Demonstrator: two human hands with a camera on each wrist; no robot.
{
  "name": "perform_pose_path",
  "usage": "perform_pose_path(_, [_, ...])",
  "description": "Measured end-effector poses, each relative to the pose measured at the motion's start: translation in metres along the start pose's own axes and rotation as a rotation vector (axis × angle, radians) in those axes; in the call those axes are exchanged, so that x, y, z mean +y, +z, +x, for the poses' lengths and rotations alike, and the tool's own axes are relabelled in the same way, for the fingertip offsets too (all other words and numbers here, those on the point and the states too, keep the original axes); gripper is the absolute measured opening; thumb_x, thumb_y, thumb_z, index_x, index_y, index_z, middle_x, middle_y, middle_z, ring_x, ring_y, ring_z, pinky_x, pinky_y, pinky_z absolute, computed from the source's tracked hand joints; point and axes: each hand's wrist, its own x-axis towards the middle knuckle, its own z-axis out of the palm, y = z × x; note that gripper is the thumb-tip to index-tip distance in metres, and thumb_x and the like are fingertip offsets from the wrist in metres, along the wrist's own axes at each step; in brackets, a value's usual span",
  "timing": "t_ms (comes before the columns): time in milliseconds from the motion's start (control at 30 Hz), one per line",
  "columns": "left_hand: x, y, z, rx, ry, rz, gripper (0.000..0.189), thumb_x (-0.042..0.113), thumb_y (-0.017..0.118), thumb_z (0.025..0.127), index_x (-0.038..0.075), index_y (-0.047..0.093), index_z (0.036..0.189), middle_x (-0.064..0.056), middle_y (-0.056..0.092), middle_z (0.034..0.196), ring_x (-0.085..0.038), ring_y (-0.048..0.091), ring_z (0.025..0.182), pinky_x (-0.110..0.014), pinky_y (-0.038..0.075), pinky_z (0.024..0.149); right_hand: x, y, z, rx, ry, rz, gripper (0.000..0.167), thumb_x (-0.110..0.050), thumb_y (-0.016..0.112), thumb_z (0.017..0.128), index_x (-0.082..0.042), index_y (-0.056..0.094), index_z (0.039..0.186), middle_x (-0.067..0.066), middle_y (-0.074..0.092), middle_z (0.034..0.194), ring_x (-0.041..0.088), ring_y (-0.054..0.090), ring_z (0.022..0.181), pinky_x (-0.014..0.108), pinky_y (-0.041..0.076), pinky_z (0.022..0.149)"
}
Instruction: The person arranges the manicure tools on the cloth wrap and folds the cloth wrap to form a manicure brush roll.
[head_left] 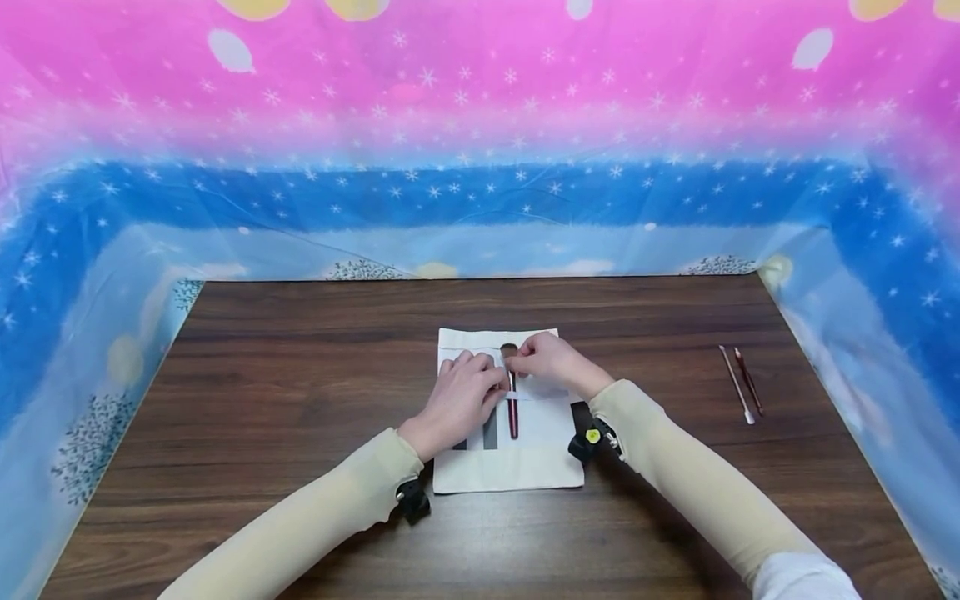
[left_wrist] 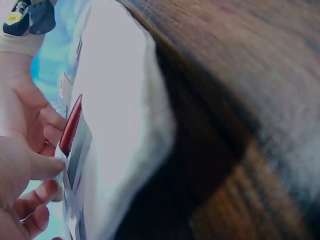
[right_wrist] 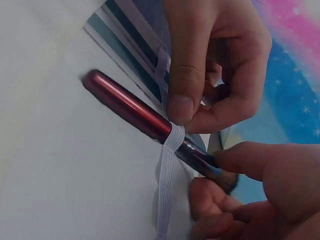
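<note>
I see a brush (head_left: 513, 421), glossy red handle and brownish bristles, lying near the middle of the white cloth case (head_left: 543, 454), bristles toward its far edge. The case's white elastic band (right_wrist: 164, 187) loops over the brush partway along.

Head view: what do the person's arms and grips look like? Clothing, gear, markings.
Left sleeve and right sleeve: pale yellow, wrist-length; white fabric at the right one's near end. Left grip and right grip: ungloved. Left wrist camera and right wrist camera: black, the right with a yellow-green marking.
</note>
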Motion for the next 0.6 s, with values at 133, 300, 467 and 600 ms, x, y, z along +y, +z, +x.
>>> perform_pose_path(133, [-0.0008,0.0013,0.0000,0.004,0.002,0.005,0.013,0.016,0.071,0.100,0.021,0.070,0.089,0.003,0.059,0.093,-0.022,0.046,0.084,-0.040,0.035,0.075,-0.0029,-0.0001,0.0003,-0.026,-0.001,-0.032,0.034,-0.030,0.062,0.102,-0.005,0.069,0.080,-0.002,0.053,0.069,0.013,0.039,0.061,0.028,0.033,0.059])
perform_pose_path(300, [-0.0011,0.0025,-0.0002,0.007,0.009,-0.004,0.014,0.016,0.071,0.101,0.021,0.069,0.088,0.002,0.059,0.093,-0.022,0.047,0.085,-0.041,0.035,0.075,-0.0021,0.0016,0.0066,0.002,-0.001,-0.033,0.037,-0.032,0.064,0.102,-0.006,0.068,0.076,0.001,0.061,0.072,0.013,0.043,0.062,0.027,0.036,0.062])
perform_pose_path(467, [0.0000,0.0021,-0.0009,-0.010,-0.001,-0.021,0.011,0.015,0.070,0.101,0.019,0.072,0.091,0.000,0.061,0.096,-0.023,0.047,0.087,-0.041,0.036,0.077,-0.0005,0.0022,0.0084,-0.009,-0.020,-0.064,0.033,-0.027,0.065,0.101,-0.007,0.069,0.075,0.000,0.062,0.071,0.012,0.043,0.061,0.025,0.035,0.060])
perform_pose_path(600, [0.0004,0.0028,0.0001,0.000,-0.014,-0.022,0.010,0.014,0.071,0.101,0.018,0.072,0.092,-0.001,0.061,0.099,-0.024,0.047,0.090,-0.042,0.037,0.078,-0.0024,0.0009,0.0050,-0.021,0.003,-0.070,0.034,-0.026,0.066,0.101,-0.006,0.069,0.073,-0.001,0.057,0.064,0.011,0.038,0.056,0.026,0.031,0.057])
